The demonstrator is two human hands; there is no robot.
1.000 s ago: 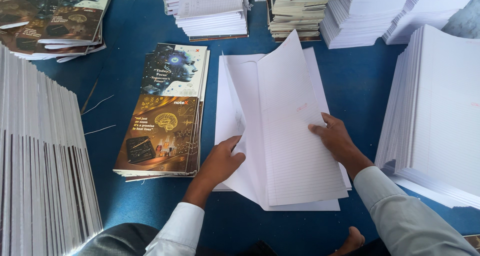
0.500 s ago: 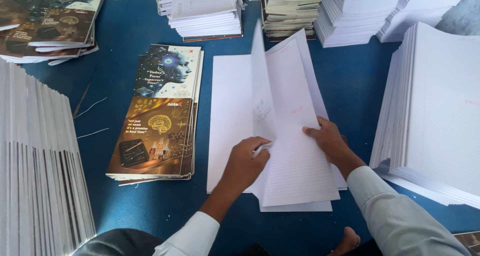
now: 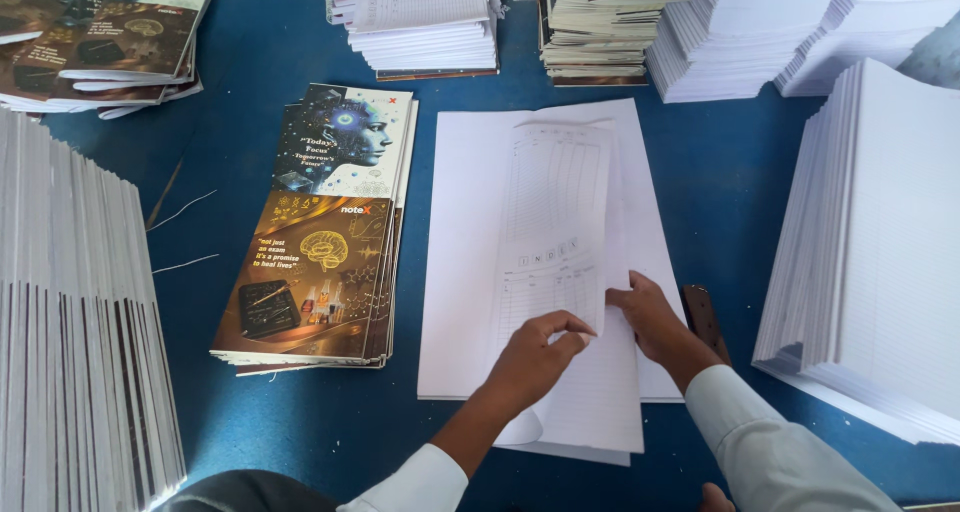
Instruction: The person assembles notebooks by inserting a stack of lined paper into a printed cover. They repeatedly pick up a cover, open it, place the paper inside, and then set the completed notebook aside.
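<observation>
One bundle of white sheets (image 3: 470,252) lay flat at the centre of the blue table (image 3: 250,82), with one printed ruled sheet (image 3: 556,222) on top, its lower edge curled. The left hand (image 3: 535,357), at 6 o'clock of the bundle, was pinching that sheet's lower edge between thumb and fingers. The right hand (image 3: 650,317), just beside it at 5 o'clock, pressed the sheet's right edge with fingers close together. One cover pile (image 3: 320,242) sat at 9 o'clock; a second cover pile (image 3: 100,42) lay at 10 o'clock. One dark tool (image 3: 702,317) lay just right of the right hand. Four paper stacks (image 3: 425,22) lined 12 o'clock, one tall stack (image 3: 880,252) stood at 3 o'clock, and one (image 3: 70,322) at 8 o'clock.
</observation>
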